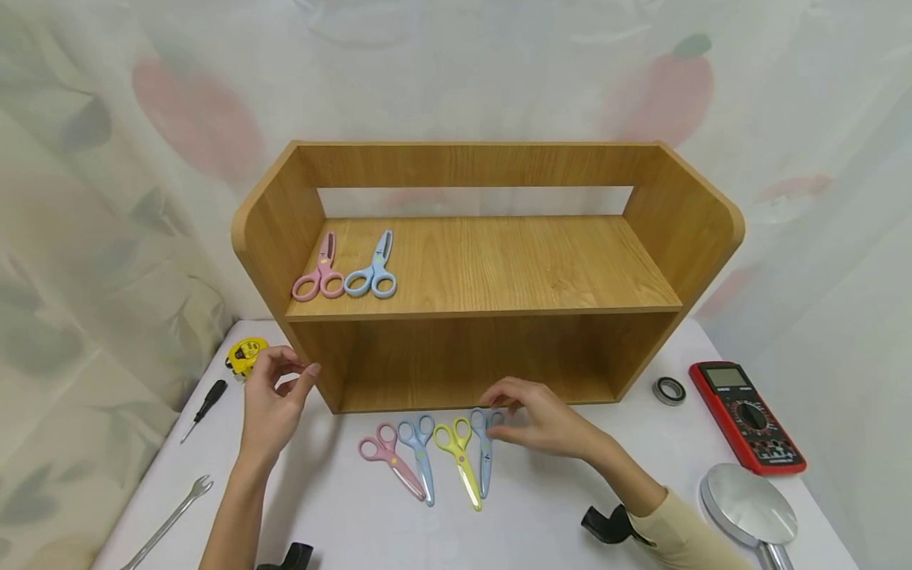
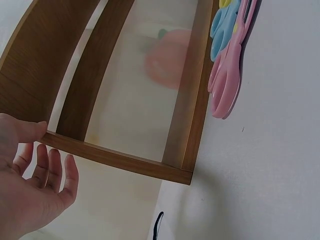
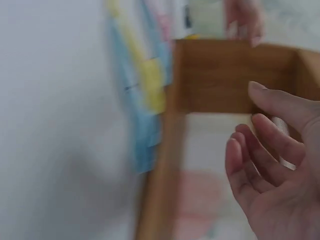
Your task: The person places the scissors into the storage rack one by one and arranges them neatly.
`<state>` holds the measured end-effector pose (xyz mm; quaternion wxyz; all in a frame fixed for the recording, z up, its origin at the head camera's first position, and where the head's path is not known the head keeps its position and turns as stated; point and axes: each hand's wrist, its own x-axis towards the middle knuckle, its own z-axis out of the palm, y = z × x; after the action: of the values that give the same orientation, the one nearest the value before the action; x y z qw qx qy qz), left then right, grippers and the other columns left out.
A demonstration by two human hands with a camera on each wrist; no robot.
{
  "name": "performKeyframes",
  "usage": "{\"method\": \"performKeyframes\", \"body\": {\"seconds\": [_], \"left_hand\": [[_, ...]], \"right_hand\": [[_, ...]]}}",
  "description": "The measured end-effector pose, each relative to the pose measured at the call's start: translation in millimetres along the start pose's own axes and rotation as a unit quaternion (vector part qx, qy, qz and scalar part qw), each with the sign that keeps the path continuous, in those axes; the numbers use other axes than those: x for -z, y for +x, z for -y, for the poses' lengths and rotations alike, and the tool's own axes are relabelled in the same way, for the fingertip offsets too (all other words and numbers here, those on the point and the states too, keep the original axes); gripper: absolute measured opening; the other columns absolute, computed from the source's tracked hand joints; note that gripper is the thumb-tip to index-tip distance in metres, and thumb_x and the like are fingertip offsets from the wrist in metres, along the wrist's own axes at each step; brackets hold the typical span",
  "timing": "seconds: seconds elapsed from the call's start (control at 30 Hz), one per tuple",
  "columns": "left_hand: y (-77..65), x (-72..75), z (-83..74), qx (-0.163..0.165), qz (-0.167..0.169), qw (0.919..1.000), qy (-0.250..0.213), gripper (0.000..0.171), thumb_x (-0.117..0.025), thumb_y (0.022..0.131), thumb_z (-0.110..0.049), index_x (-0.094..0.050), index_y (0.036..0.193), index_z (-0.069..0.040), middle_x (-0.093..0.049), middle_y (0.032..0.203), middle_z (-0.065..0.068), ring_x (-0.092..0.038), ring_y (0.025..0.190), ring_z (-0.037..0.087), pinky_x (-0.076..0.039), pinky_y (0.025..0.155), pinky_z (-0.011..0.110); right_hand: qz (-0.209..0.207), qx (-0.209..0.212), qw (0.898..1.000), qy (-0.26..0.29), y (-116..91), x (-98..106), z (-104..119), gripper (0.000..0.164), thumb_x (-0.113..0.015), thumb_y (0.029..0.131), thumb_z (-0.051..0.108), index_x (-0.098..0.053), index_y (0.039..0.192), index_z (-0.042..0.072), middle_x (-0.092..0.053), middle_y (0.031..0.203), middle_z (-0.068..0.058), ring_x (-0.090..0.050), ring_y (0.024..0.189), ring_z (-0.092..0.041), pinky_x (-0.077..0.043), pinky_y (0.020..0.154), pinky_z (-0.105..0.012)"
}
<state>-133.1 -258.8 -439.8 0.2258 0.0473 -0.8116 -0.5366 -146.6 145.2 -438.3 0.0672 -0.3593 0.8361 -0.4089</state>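
Observation:
My left hand is at the left side panel of a wooden two-tier shelf. Its thumb tip appears to touch the panel edge, and its loosely bent fingers hold nothing. Just over a pair of blue scissors, my right hand hovers with relaxed fingers and nothing between them. In a row to the left lie yellow scissors, other blue scissors and pink scissors. On the upper tier lie pink scissors and blue scissors, side by side at its left end.
Left of the shelf are a yellow tape measure, a black screwdriver and a wrench. To the right are a black ring, a red multimeter and a magnifying glass. A printed curtain hangs behind.

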Motion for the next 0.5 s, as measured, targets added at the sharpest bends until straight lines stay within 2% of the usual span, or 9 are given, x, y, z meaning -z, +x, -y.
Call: {"method": "performKeyframes", "body": {"seconds": [0.07,0.13,0.3,0.4,0.5], "left_hand": [[0.1,0.2,-0.1,0.000,-0.001,1.0000,0.004,0.037,-0.077,0.098,-0.002,-0.054,0.127,0.000,-0.058,0.108,-0.011,-0.061,0.102,0.003,-0.052,0.087,0.006],[-0.4,0.4,0.0,-0.001,-0.001,1.0000,0.004,0.037,-0.077,0.098,-0.002,-0.054,0.127,0.000,-0.058,0.108,-0.011,-0.061,0.102,0.003,-0.052,0.087,0.006],[-0.7,-0.3,-0.9,0.002,0.001,1.0000,0.001,0.037,-0.077,0.098,-0.002,-0.054,0.127,-0.001,-0.058,0.108,-0.011,-0.061,0.102,0.004,-0.052,0.087,0.006],[-0.6,-0.7,-1.6,0.002,0.001,1.0000,0.000,0.037,-0.077,0.098,-0.002,-0.054,0.127,0.000,-0.058,0.108,-0.011,-0.061,0.102,0.004,-0.052,0.087,0.006],[-0.8,-0.8,-2.0,0.003,-0.001,1.0000,-0.001,0.037,-0.077,0.098,-0.001,-0.054,0.127,0.000,-0.058,0.108,-0.012,-0.061,0.102,0.003,-0.052,0.087,0.005]], "right_hand": [[0.017,-0.006,1.000,-0.009,-5,-8,-18,0.039,-0.086,0.094,0.016,-0.071,0.128,0.006,-0.076,0.126,-0.010,-0.073,0.109,-0.026,-0.064,0.093,-0.037],[0.028,-0.008,0.999,-0.031,-8,-16,-33,0.039,-0.085,0.094,0.015,-0.071,0.129,0.005,-0.075,0.130,-0.010,-0.072,0.115,-0.030,-0.062,0.098,-0.040],[0.038,-0.022,0.995,-0.086,-14,-27,-51,0.040,-0.085,0.094,0.015,-0.071,0.130,0.007,-0.072,0.136,-0.005,-0.068,0.128,-0.026,-0.055,0.113,-0.047],[0.038,-0.040,0.994,-0.092,-15,-29,-56,0.041,-0.087,0.092,0.017,-0.071,0.130,0.009,-0.072,0.134,-0.003,-0.068,0.124,-0.021,-0.057,0.111,-0.043],[0.044,-0.067,0.994,-0.078,-16,-27,-60,0.046,-0.089,0.091,0.021,-0.069,0.131,0.011,-0.072,0.130,0.000,-0.066,0.116,-0.015,-0.058,0.105,-0.033]]}}
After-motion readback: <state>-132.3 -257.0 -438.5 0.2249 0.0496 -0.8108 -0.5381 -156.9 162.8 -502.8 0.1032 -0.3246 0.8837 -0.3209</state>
